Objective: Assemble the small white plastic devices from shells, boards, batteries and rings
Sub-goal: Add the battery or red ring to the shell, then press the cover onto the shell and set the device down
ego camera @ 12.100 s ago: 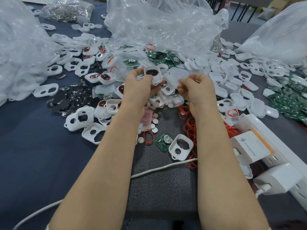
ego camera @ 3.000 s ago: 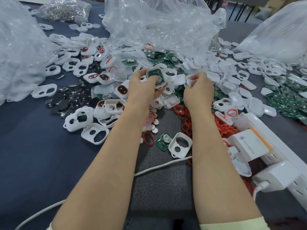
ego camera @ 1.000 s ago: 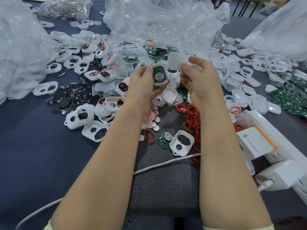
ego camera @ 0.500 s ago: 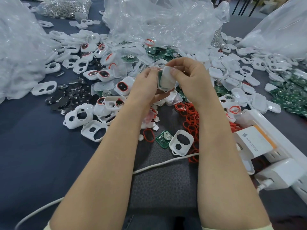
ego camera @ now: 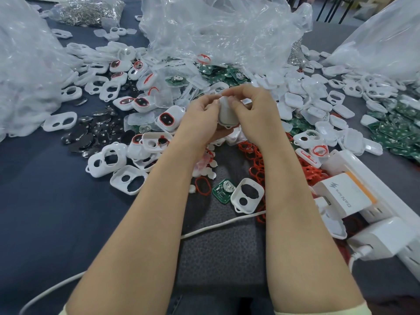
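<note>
Together, left hand [ego camera: 200,118] and right hand [ego camera: 258,112] clamp a white device [ego camera: 225,113] above scattered red rings [ego camera: 255,153], shells [ego camera: 256,186], green boards [ego camera: 221,192].

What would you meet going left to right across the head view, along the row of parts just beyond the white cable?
left white shell → red ring → green board → right white shell → white charger

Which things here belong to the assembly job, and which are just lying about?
Job: white device, gripped by left hand and right hand; green circuit board; white front shell; red rings.
Lying about: power strip; white charger; white cable.
</note>
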The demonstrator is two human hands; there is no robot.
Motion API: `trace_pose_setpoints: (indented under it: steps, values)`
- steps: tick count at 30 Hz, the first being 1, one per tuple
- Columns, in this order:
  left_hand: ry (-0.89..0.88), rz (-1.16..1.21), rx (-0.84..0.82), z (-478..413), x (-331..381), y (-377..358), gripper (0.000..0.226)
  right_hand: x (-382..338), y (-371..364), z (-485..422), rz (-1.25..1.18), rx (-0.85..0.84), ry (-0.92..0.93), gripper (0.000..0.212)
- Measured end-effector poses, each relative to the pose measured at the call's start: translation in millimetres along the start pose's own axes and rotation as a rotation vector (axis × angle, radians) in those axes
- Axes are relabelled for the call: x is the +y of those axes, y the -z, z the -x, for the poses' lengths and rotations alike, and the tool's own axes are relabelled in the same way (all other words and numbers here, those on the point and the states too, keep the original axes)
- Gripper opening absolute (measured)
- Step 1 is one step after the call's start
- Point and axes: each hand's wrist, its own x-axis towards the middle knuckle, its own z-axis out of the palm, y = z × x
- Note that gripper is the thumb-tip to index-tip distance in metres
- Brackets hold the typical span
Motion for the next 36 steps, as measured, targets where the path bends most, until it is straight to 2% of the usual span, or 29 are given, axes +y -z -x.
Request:
trace_pose_setpoints:
  steps: [8, 12, 16, 20, 25, 27, 32, 36]
  values:
    - [-0.085, -0.024, 0.01, 1, -2, 3, 0.016, 4, -7, 0, -0.105, 0.078, -0.056, 0.011]
    - [-0.114, -0.048, 0.025, 1, -2, 3, 0.017, 6, -9, -2, -0.216, 0.039, -0.137, 0.005]
    - [-0.103, 0.03, 0.004, 1, -1, 3, 0.012, 9, -8, -2, -0.29, 0.053, -0.143, 0.009]
    - [-0.117, 0.096, -0.064, 2, -2, 5, 0.015, 9, -7, -1, -0.469, 0.047, -0.213, 0.012]
    - [-0.134, 0.137, -0.055, -1, -2, 8, 0.017, 6, -9, -2, -0.632, -0.056, -0.353, 0.03]
    - [-0.157, 0.095, -0.065, -2, -4, 9, 0.019, 5, -9, -1, -0.607, -0.05, -0.345, 0.035]
    - [-0.209, 0.063, -0.073, 0, -5, 6, 0.028, 3, -19, -3, -0.167, 0.123, -0.162, 0.038]
    - [-0.279, 0.054, -0.027, 1, -4, 5, 0.029, 0, -32, -4, -0.183, 0.184, -0.174, 0.039]
